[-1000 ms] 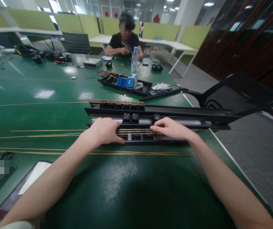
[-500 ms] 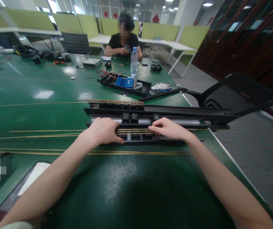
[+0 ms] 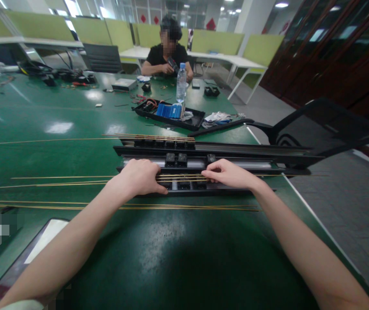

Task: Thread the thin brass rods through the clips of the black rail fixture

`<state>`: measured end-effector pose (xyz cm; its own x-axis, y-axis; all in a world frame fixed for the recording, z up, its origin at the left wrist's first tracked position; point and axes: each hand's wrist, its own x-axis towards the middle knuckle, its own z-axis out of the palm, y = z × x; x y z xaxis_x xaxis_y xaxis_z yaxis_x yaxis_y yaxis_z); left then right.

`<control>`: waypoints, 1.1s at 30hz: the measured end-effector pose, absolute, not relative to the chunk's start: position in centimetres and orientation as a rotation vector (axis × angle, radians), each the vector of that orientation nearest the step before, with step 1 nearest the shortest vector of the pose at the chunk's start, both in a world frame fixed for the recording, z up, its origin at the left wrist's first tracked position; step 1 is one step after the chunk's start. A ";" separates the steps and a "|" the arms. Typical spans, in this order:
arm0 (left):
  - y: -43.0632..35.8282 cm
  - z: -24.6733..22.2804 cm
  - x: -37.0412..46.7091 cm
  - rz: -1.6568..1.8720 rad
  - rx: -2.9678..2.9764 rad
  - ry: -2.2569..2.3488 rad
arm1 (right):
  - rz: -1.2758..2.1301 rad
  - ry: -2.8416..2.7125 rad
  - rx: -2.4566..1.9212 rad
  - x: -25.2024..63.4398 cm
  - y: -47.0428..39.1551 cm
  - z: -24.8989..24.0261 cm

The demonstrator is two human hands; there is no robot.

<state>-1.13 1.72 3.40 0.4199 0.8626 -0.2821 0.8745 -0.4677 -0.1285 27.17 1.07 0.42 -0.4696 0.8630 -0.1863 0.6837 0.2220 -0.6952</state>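
Note:
Thin brass-coloured rods [image 3: 184, 176] run lengthwise over the nearest black channel [image 3: 223, 192], above several black blocks [image 3: 184, 185] seated in it. My left hand [image 3: 141, 177] spans this channel, its thumb at the near edge and its other fingers bent over the far side, partly hidden. The rods pass beneath that palm and stick out to the left. My right hand [image 3: 225, 173] pinches at the rods with thumb and index finger, further right along the channel. How many rods it holds is too small to tell.
Behind lie more black channels [image 3: 255, 148] with blocks. Loose rods [image 3: 184, 207] lie on the green table [image 3: 171, 245] nearer me. Further back are a black tray [image 3: 191, 125], a water bottle [image 3: 181, 84] and gloves [image 3: 217, 119]. A person [image 3: 168, 54] sits opposite; a chair [image 3: 333, 129] stands at right.
My right hand has shifted very slightly to the right along the rods. My left hand stays in place. The person opposite has raised the held tool a little.

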 end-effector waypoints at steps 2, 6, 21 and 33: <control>1.7 3.4 -1.1 -0.490 2.611 1.602 | 1.087 -2.254 -1.463 27.2 1.1 0.4; 1.7 3.6 -1.1 -0.497 2.597 1.603 | 1.097 -2.256 -1.480 27.4 1.1 0.6; 1.6 3.9 -0.9 -0.517 2.562 1.620 | 1.176 -2.321 -1.502 28.8 1.5 1.6; 1.7 4.0 -1.1 -0.513 2.564 1.634 | 1.234 -2.334 -1.496 29.9 1.7 1.9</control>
<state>-1.08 1.69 4.02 0.3833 0.8710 -0.3074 0.8903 -0.4370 -0.1279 29.93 1.71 1.88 -0.5096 0.7997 -0.3176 0.7127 0.1855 -0.6766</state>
